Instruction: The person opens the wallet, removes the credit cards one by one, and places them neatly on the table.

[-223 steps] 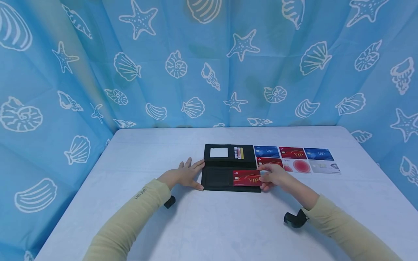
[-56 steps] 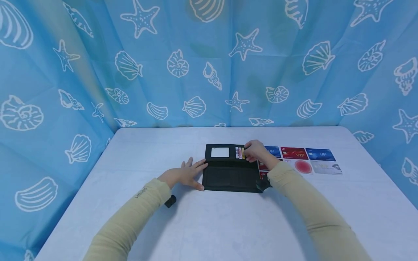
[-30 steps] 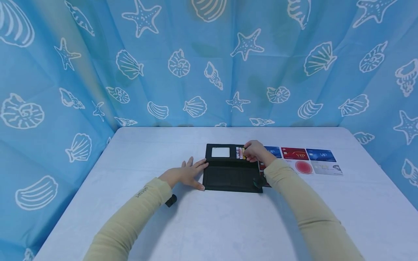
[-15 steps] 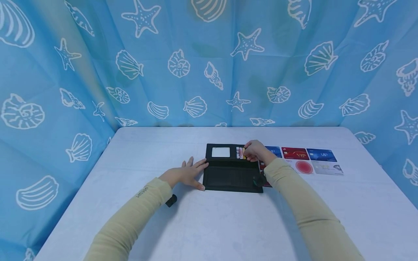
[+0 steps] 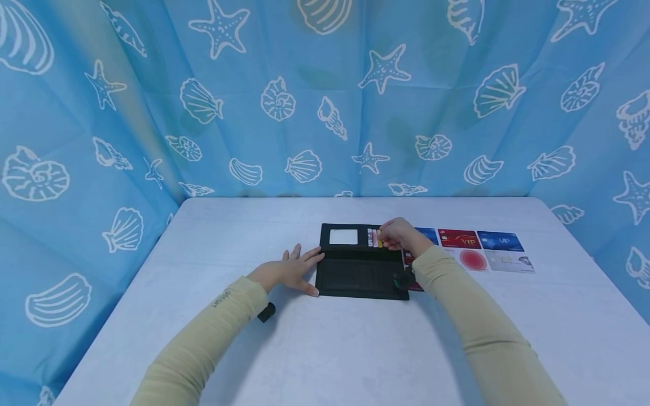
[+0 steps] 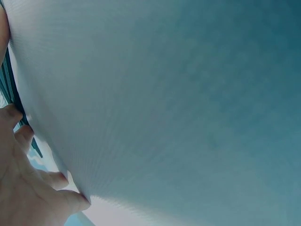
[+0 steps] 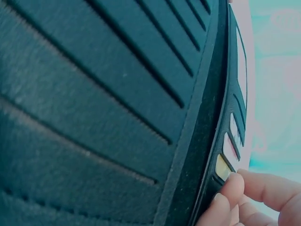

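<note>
An unfolded black wallet (image 5: 350,276) lies on the table. Its upper flap has a white window (image 5: 343,237) and slots showing narrow strips of cards. My left hand (image 5: 288,273) is spread flat, fingertips resting on the wallet's left edge. Over the flap's right end, my right hand (image 5: 400,234) has thumb and fingers bent together at the yellow card (image 7: 223,167). In the right wrist view they pinch at this card's end, while most of it sits in its slot. Two pale card strips (image 7: 230,148) show beside it. The lower flap's slots show no cards.
Right of the wallet, VIP cards lie in rows: a blue one (image 5: 500,241), a red one (image 5: 459,238), a white one with a red circle (image 5: 472,259), a silver one (image 5: 509,261). Others are partly hidden by my right arm (image 5: 472,316). A shell-patterned curtain (image 5: 325,129) stands behind.
Earlier my right hand held a red VIP card over the lower flap; that card now lies right of the wallet. The hand moved up to the yellow card and has barely shifted since. Left hand unmoved.
</note>
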{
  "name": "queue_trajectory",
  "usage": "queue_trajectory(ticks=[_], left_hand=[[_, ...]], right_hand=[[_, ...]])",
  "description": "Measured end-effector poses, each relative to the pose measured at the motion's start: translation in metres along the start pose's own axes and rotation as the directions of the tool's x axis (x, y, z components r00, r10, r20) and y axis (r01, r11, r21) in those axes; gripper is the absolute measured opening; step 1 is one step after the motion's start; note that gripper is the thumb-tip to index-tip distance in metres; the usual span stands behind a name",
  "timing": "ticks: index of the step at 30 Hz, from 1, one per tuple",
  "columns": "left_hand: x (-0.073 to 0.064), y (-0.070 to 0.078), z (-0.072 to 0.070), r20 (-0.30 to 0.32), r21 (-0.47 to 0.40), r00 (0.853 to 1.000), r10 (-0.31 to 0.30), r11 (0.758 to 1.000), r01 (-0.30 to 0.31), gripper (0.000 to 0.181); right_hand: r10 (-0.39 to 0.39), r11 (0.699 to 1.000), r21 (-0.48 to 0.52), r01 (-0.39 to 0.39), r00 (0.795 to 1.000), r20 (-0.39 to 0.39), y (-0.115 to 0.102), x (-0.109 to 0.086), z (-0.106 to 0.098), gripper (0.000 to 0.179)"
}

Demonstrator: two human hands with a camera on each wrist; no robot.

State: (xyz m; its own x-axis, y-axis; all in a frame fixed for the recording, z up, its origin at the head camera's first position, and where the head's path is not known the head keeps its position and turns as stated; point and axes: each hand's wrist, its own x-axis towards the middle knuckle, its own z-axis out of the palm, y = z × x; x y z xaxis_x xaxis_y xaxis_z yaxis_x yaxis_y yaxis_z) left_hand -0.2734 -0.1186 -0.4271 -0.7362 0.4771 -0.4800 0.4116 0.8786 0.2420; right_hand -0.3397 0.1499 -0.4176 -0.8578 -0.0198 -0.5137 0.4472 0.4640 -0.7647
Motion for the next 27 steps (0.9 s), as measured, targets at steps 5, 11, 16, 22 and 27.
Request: queue_trajectory(ticks=[5, 11, 16, 22, 27], left_hand=[[-0.0001, -0.0006, 0.001, -0.003, 0.002, 1.0, 0.001, 1.0, -0.001, 0.096], [0.0008, -0.0009, 0.0014, -0.013, 0.0, 1.0, -0.001, 1.0, 0.001, 0.096], [0.0013, -0.001, 0.0017, -0.01, 0.0, 1.0, -0.005, 1.0, 0.005, 0.096], [0.002, -0.0021, 0.0027, -0.01, 0.005, 1.0, -0.005, 1.0, 0.005, 0.096], [0.0027, -0.003, 0.0029, -0.013, 0.002, 1.0, 0.002, 1.0, -0.002, 0.096]], right_hand=[[0.032, 0.998, 0.053, -0.031, 0.999, -0.023, -0.0015, 0.0004, -0.0002, 0.037], [0.026, 0.999, 0.024, -0.024, 0.993, -0.118, -0.0019, 0.0025, 0.0035, 0.025], [0.02, 0.999, -0.04, -0.026, 0.988, -0.155, -0.0025, 0.0034, 0.006, 0.021], [-0.028, 0.997, -0.078, 0.019, 0.992, -0.12, -0.0014, -0.0011, 0.0048, 0.031], [-0.082, 0.995, -0.065, 0.08, 0.996, -0.037, 0.0056, -0.0035, 0.0009, 0.043]])
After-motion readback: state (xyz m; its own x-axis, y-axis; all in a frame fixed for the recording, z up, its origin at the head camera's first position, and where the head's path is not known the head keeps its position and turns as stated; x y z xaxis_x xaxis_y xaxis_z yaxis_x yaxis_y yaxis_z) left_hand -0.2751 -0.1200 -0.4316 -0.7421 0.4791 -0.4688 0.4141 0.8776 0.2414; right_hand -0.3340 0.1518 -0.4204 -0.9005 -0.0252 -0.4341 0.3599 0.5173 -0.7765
